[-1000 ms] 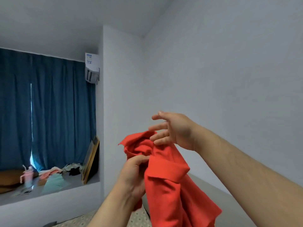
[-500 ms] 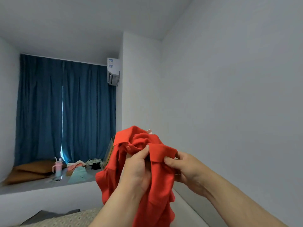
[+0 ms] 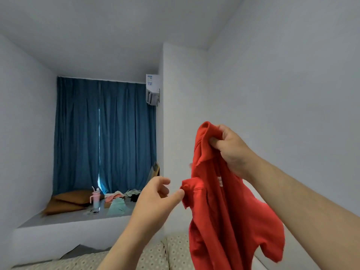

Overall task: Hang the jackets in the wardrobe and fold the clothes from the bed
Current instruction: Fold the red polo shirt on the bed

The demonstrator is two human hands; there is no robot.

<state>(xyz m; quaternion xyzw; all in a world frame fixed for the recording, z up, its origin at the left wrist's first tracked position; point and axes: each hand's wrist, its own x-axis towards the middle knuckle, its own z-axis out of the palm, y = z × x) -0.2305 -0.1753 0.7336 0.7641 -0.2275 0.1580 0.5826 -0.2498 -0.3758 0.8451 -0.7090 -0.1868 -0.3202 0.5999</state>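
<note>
Gripping shirt (image 3: 224,211) by its upper fold in right hand (image 3: 231,151). Touching shirt's collar with thumb of left hand (image 3: 155,199), fingers loosely spread. Held above bed (image 3: 152,258).

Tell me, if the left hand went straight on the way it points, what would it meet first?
The red garment: its folded flap hangs right by the thumb of the left hand, seemingly almost touching. The right hand grips the garment higher up. Depth is unclear.

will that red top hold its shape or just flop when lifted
Probably floppy: the red fabric top sags in folds below the right hand gripping its upper edge. Likely light, since one hand seems to carry it.
</note>
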